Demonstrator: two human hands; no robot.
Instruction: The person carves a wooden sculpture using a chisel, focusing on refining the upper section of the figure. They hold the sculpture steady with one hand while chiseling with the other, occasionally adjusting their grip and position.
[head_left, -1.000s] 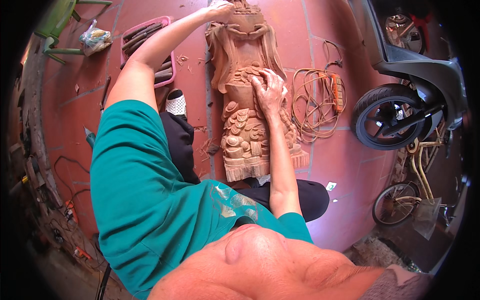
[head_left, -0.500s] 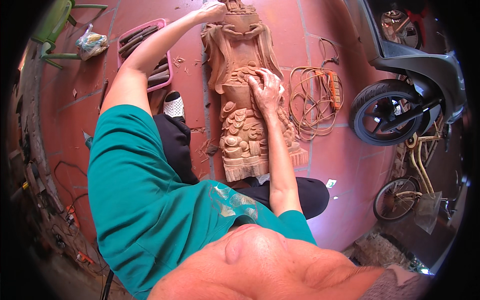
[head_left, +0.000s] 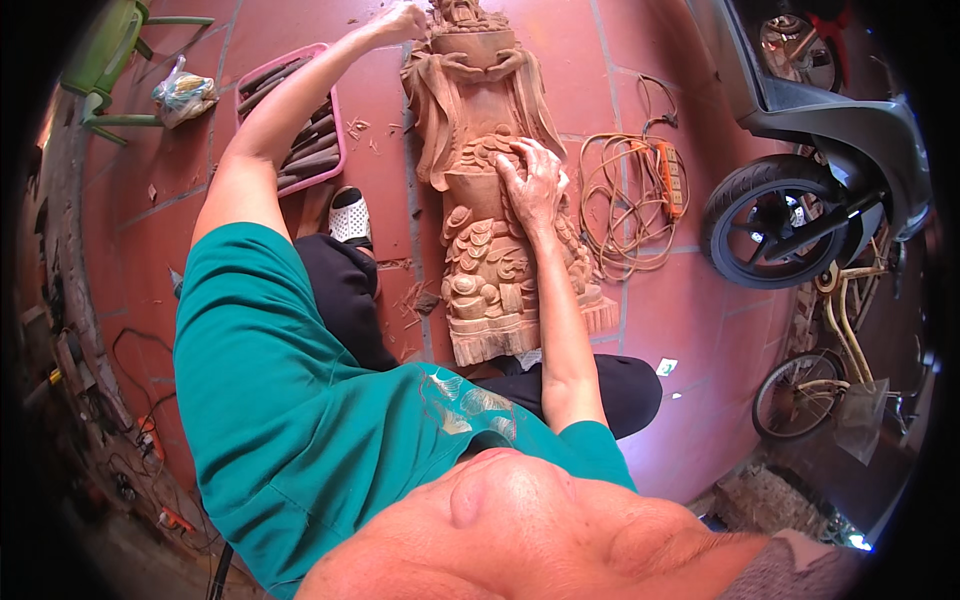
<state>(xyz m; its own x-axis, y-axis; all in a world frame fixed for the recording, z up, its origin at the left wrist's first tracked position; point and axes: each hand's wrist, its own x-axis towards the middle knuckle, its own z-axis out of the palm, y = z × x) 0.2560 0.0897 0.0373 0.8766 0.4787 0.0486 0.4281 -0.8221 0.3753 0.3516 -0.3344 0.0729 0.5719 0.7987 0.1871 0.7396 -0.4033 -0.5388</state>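
Observation:
A carved wooden statue (head_left: 485, 265) of a robed figure lies on its back, its head at the top of the view and its jagged base towards me. Its carving includes a bowl of coins at the middle and piled coins and ingots lower down. My right hand (head_left: 533, 185) rests on the coins, fingers extended and slightly apart. Beside the statue's head, my left hand (head_left: 403, 22) is curled closed at the end of my outstretched arm. Whatever its fingers may hold is too small or hidden to name.
A pink basket (head_left: 341, 130) of dark chisel-like tools stands left of the statue, near wood chips (head_left: 357, 127). Right of it lie a coiled cable (head_left: 610, 230) and an orange power strip (head_left: 668, 180). Farther out are a motorbike wheel (head_left: 712, 225), a bicycle (head_left: 835, 330) and a green chair (head_left: 105, 45).
My left hand has moved left, off the statue's head, and my left elbow has swung outward, uncovering more of the basket. My right hand has stayed on the carved coins.

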